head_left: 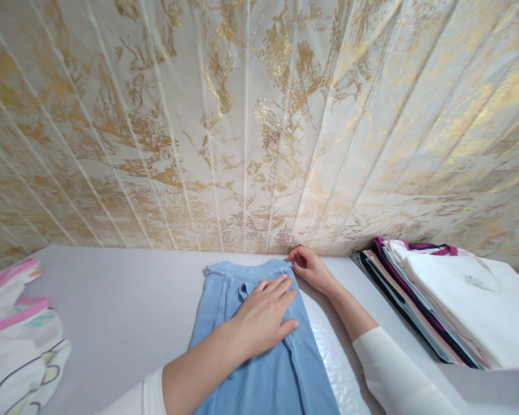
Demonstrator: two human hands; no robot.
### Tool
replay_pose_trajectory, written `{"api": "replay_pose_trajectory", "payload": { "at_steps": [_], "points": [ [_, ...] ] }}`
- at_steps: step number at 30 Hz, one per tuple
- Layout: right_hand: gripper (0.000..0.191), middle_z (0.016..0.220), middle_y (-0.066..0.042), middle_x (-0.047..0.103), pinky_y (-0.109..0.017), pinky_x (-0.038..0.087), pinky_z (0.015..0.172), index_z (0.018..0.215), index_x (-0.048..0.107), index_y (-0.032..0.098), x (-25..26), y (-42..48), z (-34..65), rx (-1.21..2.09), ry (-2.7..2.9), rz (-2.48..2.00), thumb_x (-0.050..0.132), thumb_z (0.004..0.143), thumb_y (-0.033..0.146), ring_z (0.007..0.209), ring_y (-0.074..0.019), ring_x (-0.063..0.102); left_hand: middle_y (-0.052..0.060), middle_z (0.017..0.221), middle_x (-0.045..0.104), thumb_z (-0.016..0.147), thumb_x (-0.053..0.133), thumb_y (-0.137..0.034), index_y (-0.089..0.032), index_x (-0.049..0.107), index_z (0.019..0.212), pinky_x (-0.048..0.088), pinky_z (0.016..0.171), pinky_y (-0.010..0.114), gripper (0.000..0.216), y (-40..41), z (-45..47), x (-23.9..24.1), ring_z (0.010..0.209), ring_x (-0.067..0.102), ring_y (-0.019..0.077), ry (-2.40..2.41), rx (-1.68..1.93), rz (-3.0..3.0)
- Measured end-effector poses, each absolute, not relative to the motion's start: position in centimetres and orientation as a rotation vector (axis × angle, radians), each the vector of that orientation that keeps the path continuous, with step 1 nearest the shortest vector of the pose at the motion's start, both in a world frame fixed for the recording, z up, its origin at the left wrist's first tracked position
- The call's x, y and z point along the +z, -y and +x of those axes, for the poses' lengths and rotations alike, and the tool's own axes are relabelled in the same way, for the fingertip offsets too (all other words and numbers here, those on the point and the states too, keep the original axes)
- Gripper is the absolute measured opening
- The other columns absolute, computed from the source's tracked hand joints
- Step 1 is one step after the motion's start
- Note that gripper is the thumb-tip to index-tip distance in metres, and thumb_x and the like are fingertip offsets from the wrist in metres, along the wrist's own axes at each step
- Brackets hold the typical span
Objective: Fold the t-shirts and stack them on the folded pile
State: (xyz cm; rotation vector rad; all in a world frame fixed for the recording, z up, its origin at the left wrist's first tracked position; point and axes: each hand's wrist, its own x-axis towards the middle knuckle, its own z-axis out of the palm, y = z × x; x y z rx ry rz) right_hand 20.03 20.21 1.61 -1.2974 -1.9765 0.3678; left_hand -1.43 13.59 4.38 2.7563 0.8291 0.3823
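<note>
White garment [26,351] w/ pink trim & a dk-outlined cartoon print: far L, well apart from both hands, partly cut off by frame edge. Next, pale bench [125,305] btwn it & the L forearm; white L sleeve [132,397] at bottom.

Lt-blue garment [270,380] = lying on bench under L hand [263,317], running from beyond the fingertips back past the wrist & out of frame. Plain blue, soft-looking matte cloth. Waistband-like top edge [246,269] sits beyond L hand, slightly wavy, bit gathered; small blue loop [243,290] just beside the knuckles; shallow creases L of the hand, plus a long ridge running down from nr the thumb.

L hand: palm down, fingers extended, pressing flat on the cloth, not gripping. R hand [313,271]: fingers curled, tips at top R corner of the cloth; can't tell if pinching it. White R sleeve [384,357] behind R hand. Shiny patch [333,351] on bench btwn garment & R forearm.

R of R hand, apart: stack of folded clothes [467,317], white on top, dk, pink & grey layers below. Beyond both hands: cream backdrop [251,132], gold pattern, pale stripes.
</note>
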Motion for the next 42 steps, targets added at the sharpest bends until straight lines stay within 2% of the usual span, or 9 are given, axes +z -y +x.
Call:
{"api": "replay_pose_trajectory", "payload": {
  "at_steps": [3,9,14,18,21,27,30,34,42],
  "points": [
    [0.017,0.079,0.0,0.055,-0.027,0.042,0.07,0.088,0.062,0.018,1.5,-20.2,19.9,0.354,1.992,-1.282,0.053,0.074,0.012,0.073,-0.0161,0.051,0.018,0.153,0.032,0.095,0.053,-0.042,-0.011,0.045,0.14,0.027,0.111,0.048,0.055,-13.7,-1.5,4.1,0.143,0.027,0.0291,-0.863,0.308,2.741],
    [0.024,0.082,-0.002,0.055,-0.029,0.042,0.074,0.083,0.065,0.019,1.8,-20.3,19.8,0.248,2.05,-1.251,0.049,0.073,0.004,0.079,-0.0172,0.053,0.017,0.154,0.031,0.095,0.05,-0.047,-0.014,0.044,0.142,0.026,0.112,0.047,0.057,-13.7,-1.5,4.0,0.144,0.024,0.0293,-0.868,0.304,2.768],
    [0.026,0.084,-0.004,0.054,-0.032,0.042,0.08,0.073,0.063,0.02,1.9,-20.6,19.9,0.106,2.041,-1.268,0.044,0.076,0.003,0.085,-0.0194,0.052,0.018,0.155,0.029,0.094,0.049,-0.05,-0.016,0.043,0.143,0.026,0.112,0.047,0.059,-13.7,-1.6,3.8,0.145,0.022,0.0312,-0.895,0.294,2.786],
    [0.026,0.085,-0.005,0.055,-0.032,0.042,0.081,0.072,0.062,0.02,1.8,-20.6,19.7,0.056,2.026,-1.313,0.043,0.076,0.003,0.086,-0.0197,0.052,0.019,0.155,0.028,0.093,0.051,-0.05,-0.018,0.043,0.143,0.027,0.112,0.049,0.06,-13.7,-1.7,3.6,0.145,0.02,0.0322,-0.913,0.311,2.774],
    [0.022,0.086,-0.005,0.057,-0.032,0.042,0.081,0.076,0.06,0.021,1.9,-20.4,19.6,0.042,1.986,-1.357,0.044,0.078,0.006,0.087,-0.0203,0.054,0.02,0.155,0.026,0.09,0.055,-0.052,-0.019,0.043,0.143,0.027,0.111,0.051,0.063,-13.7,-1.7,3.5,0.144,0.021,0.0348,-0.953,0.327,2.756],
    [0.02,0.085,-0.003,0.063,-0.028,0.044,0.071,0.098,0.056,0.021,1.7,-19.4,18.7,0.083,1.869,-1.437,0.041,0.087,0.014,0.075,-0.0178,0.058,0.024,0.153,0.028,0.088,0.054,-0.059,-0.007,0.041,0.143,0.026,0.112,0.051,0.076,-13.7,-1.5,4.0,0.143,0.025,0.0353,-1.072,0.308,2.735],
    [0.024,0.084,-0.002,0.064,-0.026,0.045,0.071,0.094,0.058,0.022,1.3,-19.2,18.0,0.113,1.894,-1.433,0.043,0.082,0.008,0.075,-0.0167,0.06,0.022,0.153,0.03,0.089,0.053,-0.058,-0.007,0.042,0.142,0.026,0.112,0.05,0.074,-13.6,-1.4,4.2,0.143,0.026,0.0335,-1.106,0.292,2.741],
    [0.033,0.089,-0.004,0.062,-0.029,0.046,0.077,0.087,0.062,0.021,1.0,-19.4,18.3,0.111,1.941,-1.413,0.042,0.072,0.0,0.086,-0.0182,0.059,0.022,0.153,0.03,0.088,0.054,-0.058,-0.008,0.042,0.142,0.027,0.111,0.05,0.075,-13.7,-1.4,4.0,0.142,0.027,0.0342,-1.1,0.306,2.746],
    [0.023,0.084,-0.003,0.059,-0.028,0.045,0.078,0.079,0.062,0.02,1.4,-20.3,19.2,0.079,2.052,-1.41,0.047,0.075,0.003,0.085,-0.0184,0.056,0.022,0.153,0.03,0.089,0.052,-0.057,-0.014,0.043,0.143,0.028,0.109,0.053,0.069,-13.7,-1.5,3.9,0.142,0.027,0.0359,-1.075,0.309,2.753]
  ]
}}
